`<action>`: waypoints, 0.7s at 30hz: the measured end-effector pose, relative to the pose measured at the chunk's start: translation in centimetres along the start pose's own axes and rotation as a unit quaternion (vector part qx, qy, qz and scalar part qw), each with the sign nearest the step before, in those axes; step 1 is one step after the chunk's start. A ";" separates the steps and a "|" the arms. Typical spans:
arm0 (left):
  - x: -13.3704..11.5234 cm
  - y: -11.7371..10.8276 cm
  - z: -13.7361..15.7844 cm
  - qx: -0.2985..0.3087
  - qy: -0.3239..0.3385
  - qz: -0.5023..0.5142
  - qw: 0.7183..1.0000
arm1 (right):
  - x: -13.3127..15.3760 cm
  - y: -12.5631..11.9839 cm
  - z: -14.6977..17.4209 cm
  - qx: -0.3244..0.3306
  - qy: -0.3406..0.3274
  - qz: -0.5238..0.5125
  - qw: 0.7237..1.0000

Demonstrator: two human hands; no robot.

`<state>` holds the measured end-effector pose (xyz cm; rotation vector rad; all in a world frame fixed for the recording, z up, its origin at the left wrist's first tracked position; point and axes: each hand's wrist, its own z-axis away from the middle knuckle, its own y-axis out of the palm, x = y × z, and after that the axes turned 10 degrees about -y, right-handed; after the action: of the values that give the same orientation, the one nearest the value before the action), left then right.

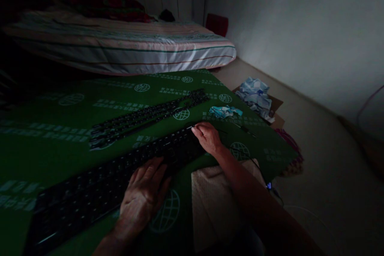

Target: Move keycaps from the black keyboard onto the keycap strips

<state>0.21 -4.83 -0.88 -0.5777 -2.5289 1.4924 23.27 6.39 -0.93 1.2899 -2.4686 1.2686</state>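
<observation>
A long black keyboard (99, 182) lies at a slant across the green printed tabletop. My left hand (144, 190) rests on its near edge with fingers stretched out and nothing visible in its grasp. At the keyboard's far right end, my right hand (207, 136) is closed in a pinch. A small pale spot shows at its fingertips, but the dim light hides what they hold, if anything. Beyond the keyboard, loose black keycaps (144, 116) lie in several rows, more scattered toward the right end.
A crumpled blue wrapper (225, 111) and a thin dark tool (244, 129) lie right of the keycaps. A brown cloth or sheet (210, 204) covers the near edge. Crumpled plastic (255, 92) fills a box beside the table. Behind stands a bed (135, 54).
</observation>
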 end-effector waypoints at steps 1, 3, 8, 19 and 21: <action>0.0 0.0 0.0 -0.002 0.000 -0.003 1.000 | 0.0 0.0 0.0 0.000 0.000 0.000 1.000; -0.1 -0.1 -0.1 -0.004 0.002 -0.007 1.000 | 0.0 0.0 0.0 -0.002 -0.003 -0.001 1.000; -0.4 -0.2 -0.2 -0.013 0.008 -0.014 1.000 | -0.1 0.1 0.1 -0.004 -0.010 -0.005 1.000; -0.9 -0.4 -0.1 -0.015 0.021 -0.050 0.998 | 0.1 0.2 0.3 -0.004 -0.009 -0.010 1.000; -1.0 -0.5 0.0 -0.017 0.021 -0.057 0.998 | 0.1 0.2 0.4 -0.010 -0.007 -0.019 1.000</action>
<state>1.04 -5.46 -0.36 -0.4561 -2.5142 1.3881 23.15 6.08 -1.32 1.3400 -2.4463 1.2281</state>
